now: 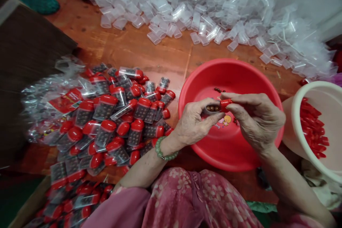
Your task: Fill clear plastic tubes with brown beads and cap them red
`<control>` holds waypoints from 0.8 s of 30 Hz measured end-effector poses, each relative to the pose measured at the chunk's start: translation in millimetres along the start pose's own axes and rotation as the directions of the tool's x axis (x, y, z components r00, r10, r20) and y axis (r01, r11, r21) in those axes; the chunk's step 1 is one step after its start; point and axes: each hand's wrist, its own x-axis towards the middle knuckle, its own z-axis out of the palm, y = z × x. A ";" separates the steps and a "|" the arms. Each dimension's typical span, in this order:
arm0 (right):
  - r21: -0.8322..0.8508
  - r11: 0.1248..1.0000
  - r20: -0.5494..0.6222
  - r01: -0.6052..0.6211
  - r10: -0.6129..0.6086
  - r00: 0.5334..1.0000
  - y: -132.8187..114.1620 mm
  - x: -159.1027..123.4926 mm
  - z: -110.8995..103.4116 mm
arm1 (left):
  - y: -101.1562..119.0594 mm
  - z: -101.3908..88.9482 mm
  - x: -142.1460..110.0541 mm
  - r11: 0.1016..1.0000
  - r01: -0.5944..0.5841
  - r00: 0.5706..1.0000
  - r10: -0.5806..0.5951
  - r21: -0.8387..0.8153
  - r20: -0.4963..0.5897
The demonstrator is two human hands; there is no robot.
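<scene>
The left hand pinches a case of brown balls. The right hand pinches a red cap.

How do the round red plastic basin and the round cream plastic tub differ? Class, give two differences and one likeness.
The red basin holds some small brown beads; the cream tub, many glossy red pieces. The basin lies beneath the left hand and right hand; the tub stands to the basin's right. Both are open-topped.
</scene>
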 end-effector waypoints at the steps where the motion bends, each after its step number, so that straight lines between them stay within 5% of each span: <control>1: 0.013 1.000 0.028 0.006 -0.007 1.000 0.5 -1.7 2.0 | -0.1 0.0 -0.3 1.000 0.015 1.000 -0.015 -0.021 0.008; 5: 0.036 0.998 0.188 0.060 -0.066 0.980 4.6 -6.7 2.2 | -1.5 -0.9 -0.9 0.991 0.070 0.998 -0.070 -0.117 0.011; 15: 0.092 0.994 0.033 -0.055 0.052 0.998 -0.5 6.0 -3.8 | -1.6 1.6 2.0 0.979 0.102 0.991 -0.085 -0.178 0.104; 24: 0.070 0.995 0.196 0.069 -0.082 0.977 0.1 8.1 2.8 | -8.7 2.0 3.3 0.959 0.122 0.983 -0.080 -0.255 0.167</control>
